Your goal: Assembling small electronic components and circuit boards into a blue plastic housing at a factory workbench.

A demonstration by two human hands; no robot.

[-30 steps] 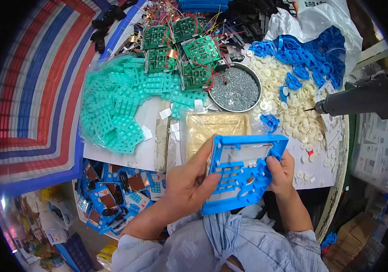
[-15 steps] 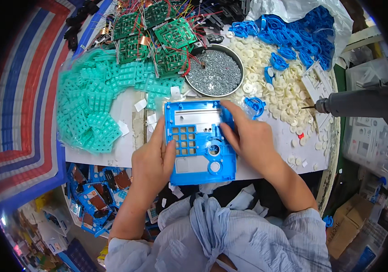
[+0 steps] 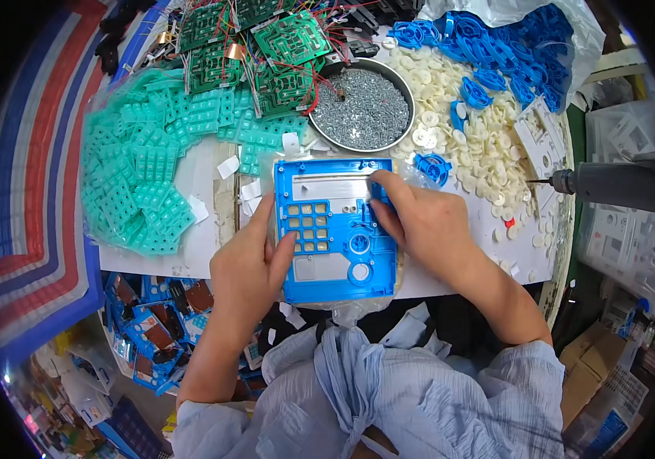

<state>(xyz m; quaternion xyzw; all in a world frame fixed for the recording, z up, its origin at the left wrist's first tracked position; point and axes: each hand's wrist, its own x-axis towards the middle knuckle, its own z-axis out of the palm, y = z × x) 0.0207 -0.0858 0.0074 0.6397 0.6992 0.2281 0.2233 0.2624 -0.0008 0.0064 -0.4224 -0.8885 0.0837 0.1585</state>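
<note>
Table: white-topped, spread before me, its contents crowding the far half (image 3: 197, 170).
Key pads: a broad heap of green ones in a clear bag, to the left of my left hand (image 3: 136, 168).
White discs: a loose pile beyond my right hand (image 3: 488, 164).
Blue case: flat in front of me, between my two hands, its ribbed inside facing up, square holes nearer the left (image 3: 340, 229).
Circuit boards: green, stacked and wired, beyond the case toward the left (image 3: 291, 40).
Screw dish: round, full of small grey screws, just past the case's far edge (image 3: 412, 115).
My right hand: over the case's far right corner, thumb and forefinger bent close together; I cannot tell whether they pinch anything (image 3: 428, 226).
My left hand: gripping the case's left edge, thumb on the rim, fingers along the outside (image 3: 245, 256).
Blue ring: lying alone near my right hand, just beyond it (image 3: 432, 170).
Red bit: tiny, among the discs (image 3: 509, 222).
</note>
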